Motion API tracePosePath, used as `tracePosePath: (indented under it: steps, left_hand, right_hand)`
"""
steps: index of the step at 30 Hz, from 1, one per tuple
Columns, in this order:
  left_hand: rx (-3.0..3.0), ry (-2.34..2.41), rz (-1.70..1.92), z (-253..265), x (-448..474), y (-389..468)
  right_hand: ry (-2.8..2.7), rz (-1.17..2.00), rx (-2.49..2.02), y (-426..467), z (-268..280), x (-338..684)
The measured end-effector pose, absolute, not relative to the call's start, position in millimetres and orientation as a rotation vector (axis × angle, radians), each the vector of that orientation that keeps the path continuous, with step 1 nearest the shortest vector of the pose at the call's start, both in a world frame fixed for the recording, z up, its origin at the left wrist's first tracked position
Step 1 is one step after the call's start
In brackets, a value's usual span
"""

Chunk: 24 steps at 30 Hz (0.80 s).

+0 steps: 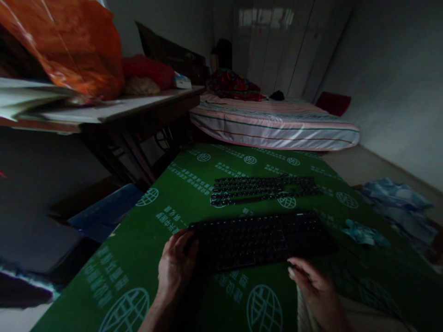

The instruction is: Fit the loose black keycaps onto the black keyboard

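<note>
Keyboard (256, 240), black and dim, lies at the lower centre of my view, slightly tilted across the table. Nearest me, at the lower left of centre, the left hand (176, 260) has its fingers curled around the keyboard's left end and the thumb closed against it. At the lower right of centre the right hand (311, 281) is just beside the keyboard's near edge, thumb and forefinger almost together; I see a dark spot at the fingertips but cannot tell whether anything is pinched there. Beneath all this I have a broad green table (138, 258), printed with pale globes and lines of characters. Just beyond the keyboard, black keys (249, 186) are laid out in rows, with green showing between them. Right of these I see a crumpled teal cloth (365, 233) on the table, and at the right edge of the frame a bluish heap of fabric (394, 196). Upper left, a desk (138, 100) carries papers (27, 99), a big orange bag (86, 50) and a red bag (148, 71). Past the table's far edge, at upper centre, I make out a bed (273, 131) in a striped sheet, with a red patterned blanket (235, 85) bunched on it. Pale floor (346, 166) shows to its right, below a plain grey wall (391, 92); glossy panels (270, 50) close off the back of this gloomy room.
</note>
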<state>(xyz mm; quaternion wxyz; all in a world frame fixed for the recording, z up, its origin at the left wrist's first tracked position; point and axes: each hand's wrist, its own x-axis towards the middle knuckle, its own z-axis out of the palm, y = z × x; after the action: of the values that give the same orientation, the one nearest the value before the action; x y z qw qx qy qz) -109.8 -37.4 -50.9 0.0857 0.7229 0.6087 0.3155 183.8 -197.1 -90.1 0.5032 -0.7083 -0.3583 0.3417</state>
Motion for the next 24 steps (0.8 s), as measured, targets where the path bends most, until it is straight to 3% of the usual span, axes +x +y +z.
tracePosePath:
  steps: [24]
  left_hand:
    - [2.193, 1.820, 0.953, -54.6, -113.3, -35.8]
  right_hand:
    - [-0.881, 0.785, -1.718, -195.8, -90.5, 183.6]
